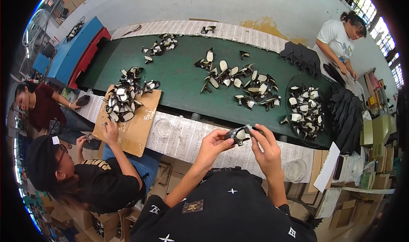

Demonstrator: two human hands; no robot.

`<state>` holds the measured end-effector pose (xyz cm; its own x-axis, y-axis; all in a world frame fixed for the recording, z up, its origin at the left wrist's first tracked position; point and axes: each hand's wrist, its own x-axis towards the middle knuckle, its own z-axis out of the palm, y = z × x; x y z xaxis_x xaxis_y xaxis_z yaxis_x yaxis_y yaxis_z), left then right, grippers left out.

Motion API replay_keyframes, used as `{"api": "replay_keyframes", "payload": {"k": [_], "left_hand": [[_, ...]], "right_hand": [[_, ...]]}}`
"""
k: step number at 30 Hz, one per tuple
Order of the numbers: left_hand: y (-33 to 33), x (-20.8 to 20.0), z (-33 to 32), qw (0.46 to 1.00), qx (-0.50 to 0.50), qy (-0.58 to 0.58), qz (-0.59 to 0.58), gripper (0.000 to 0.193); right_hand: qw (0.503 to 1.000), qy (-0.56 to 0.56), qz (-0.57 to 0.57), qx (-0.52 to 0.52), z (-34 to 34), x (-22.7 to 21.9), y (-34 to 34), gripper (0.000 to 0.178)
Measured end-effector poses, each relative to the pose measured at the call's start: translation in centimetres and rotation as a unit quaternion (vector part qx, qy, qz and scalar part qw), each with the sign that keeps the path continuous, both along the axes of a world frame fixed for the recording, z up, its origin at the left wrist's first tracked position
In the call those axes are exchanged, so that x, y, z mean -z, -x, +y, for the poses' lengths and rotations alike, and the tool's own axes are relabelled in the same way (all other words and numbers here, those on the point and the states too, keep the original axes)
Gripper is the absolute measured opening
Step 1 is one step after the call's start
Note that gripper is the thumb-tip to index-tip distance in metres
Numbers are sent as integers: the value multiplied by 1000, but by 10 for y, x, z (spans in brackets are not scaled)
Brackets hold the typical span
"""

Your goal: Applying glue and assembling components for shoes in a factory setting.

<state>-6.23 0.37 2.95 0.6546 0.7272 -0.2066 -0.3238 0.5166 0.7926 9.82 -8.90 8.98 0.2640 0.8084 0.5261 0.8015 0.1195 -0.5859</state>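
In front of my chest, above the near edge of the work surface, I hold a glossy black shoe part with a pale pad. My left hand is closed on its left side, thumb along the near edge. At its right end, the fingers of my right hand pinch the whitish edge; whether a separate small piece is between them I cannot tell. Beyond my hands, a loose group of similar black and white shoe parts lies on the green conveyor belt.
At left, a co-worker reaches to a cardboard sheet heaped with parts. Glass bowls sit on the paper-covered ledge. A round wire rack of parts and black pieces lie right. Other people work at far left and far right.
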Motion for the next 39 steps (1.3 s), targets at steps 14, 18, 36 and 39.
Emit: {"api": "replay_keyframes", "payload": {"k": [14, 18, 36, 39], "left_hand": [[-1, 1, 3, 997, 17, 69, 2, 18], [-3, -2, 2, 997, 17, 76, 4, 19], [-2, 4, -1, 997, -7, 79, 21, 19], [-2, 5, -1, 996, -5, 83, 19, 20]], "right_hand": [[971, 23, 236, 31, -14, -9, 0, 25], [964, 29, 265, 9, -14, -2, 6, 25], [995, 3, 81, 61, -16, 5, 2, 25], [993, 1, 113, 38, -16, 2, 6, 26]]}}
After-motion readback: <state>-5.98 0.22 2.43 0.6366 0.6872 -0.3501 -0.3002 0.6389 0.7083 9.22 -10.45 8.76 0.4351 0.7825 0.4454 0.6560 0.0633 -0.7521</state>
